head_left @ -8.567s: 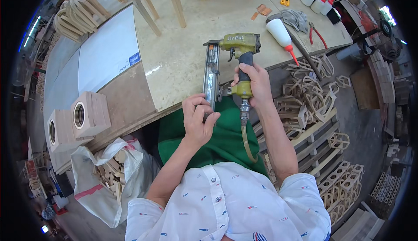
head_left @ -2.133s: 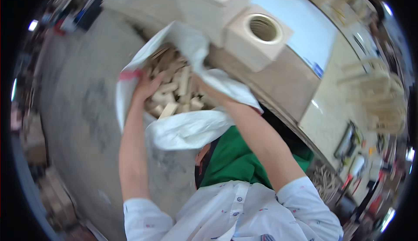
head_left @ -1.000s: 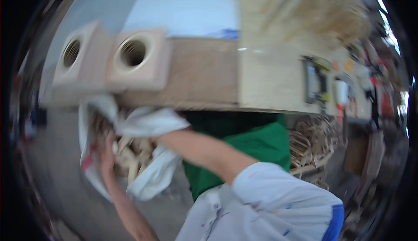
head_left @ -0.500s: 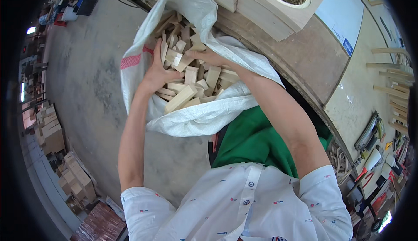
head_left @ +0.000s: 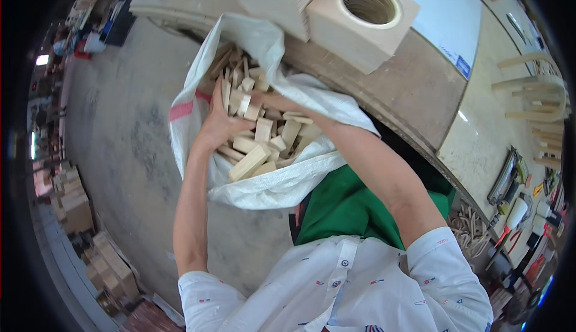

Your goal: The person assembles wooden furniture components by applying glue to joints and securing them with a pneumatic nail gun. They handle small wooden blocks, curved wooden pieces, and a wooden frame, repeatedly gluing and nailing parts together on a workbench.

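Both my hands are inside a white woven sack (head_left: pixel 270 195) full of pale wooden blocks (head_left: pixel 263 129) of mixed sizes. My left hand (head_left: pixel 217 127) lies against the blocks on the sack's left side. Its fingers stretch upward along a thin upright piece, and its thumb spreads apart to the right over the heap. From the right, my right hand (head_left: pixel 269 100) reaches in beside a small wooden block (head_left: pixel 252 112). Most of its fingers are hidden among the pieces, so its grip does not show. The sack's mouth gapes wide around both wrists.
A workbench (head_left: pixel 414 101) runs along the right, carrying a stack of square boards with a round hole (head_left: pixel 366 32) and a white sheet (head_left: pixel 441 14). Tools (head_left: pixel 516 212) lie at its far right. Stacked cartons (head_left: pixel 75 203) stand on the floor at left.
The view has shifted, so sack and bench sit lower in the picture. My right hand has sunk slightly deeper among the blocks. My left hand keeps nearly the same place in the sack.
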A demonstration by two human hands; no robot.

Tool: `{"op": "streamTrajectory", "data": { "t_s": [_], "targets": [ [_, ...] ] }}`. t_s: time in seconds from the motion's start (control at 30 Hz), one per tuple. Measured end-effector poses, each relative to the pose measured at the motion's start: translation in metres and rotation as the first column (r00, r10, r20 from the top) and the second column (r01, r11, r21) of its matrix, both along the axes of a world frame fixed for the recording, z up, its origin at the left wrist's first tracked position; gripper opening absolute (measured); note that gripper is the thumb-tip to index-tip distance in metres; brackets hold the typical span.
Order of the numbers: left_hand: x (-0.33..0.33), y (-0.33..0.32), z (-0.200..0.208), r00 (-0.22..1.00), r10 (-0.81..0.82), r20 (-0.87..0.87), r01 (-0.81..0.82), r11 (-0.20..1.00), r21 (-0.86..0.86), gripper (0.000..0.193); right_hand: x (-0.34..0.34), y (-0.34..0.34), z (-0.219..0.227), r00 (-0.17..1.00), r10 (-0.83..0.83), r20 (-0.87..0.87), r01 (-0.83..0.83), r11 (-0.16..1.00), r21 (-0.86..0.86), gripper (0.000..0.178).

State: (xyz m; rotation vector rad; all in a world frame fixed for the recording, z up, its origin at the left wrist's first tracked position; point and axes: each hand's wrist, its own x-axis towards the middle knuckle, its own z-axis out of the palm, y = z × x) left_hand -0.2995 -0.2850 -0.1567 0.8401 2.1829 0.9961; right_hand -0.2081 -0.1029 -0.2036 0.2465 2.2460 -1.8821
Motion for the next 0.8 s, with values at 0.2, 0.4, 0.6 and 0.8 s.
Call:
{"op": "streamTrajectory", "data": {
  "t_s": [0.2,0.4,0.6,0.8],
  "targets": [
    [0.017,0.004,0.009,0.996,0.072,-0.056,-0.064,0.99,0.122,0.115,0.003,-0.019,0.006,0.953,-0.215,-0.211,0.252,0.953,0.167,0.059],
    [0.03,0.013,0.049,0.991,0.093,-0.097,-0.083,0.991,0.11,0.107,0.021,-0.019,0.036,0.939,-0.32,-0.124,0.227,0.85,-0.475,0.053],
    [0.046,0.005,0.072,0.976,0.135,-0.173,-0.104,0.979,0.173,0.107,0.022,-0.017,0.066,0.963,-0.215,-0.163,0.128,0.896,-0.425,0.051],
    [0.052,0.01,0.1,0.971,0.139,-0.193,-0.088,0.963,0.253,0.103,0.036,-0.01,0.11,0.952,-0.247,-0.18,0.165,0.91,-0.38,0.046]
  ]
}}
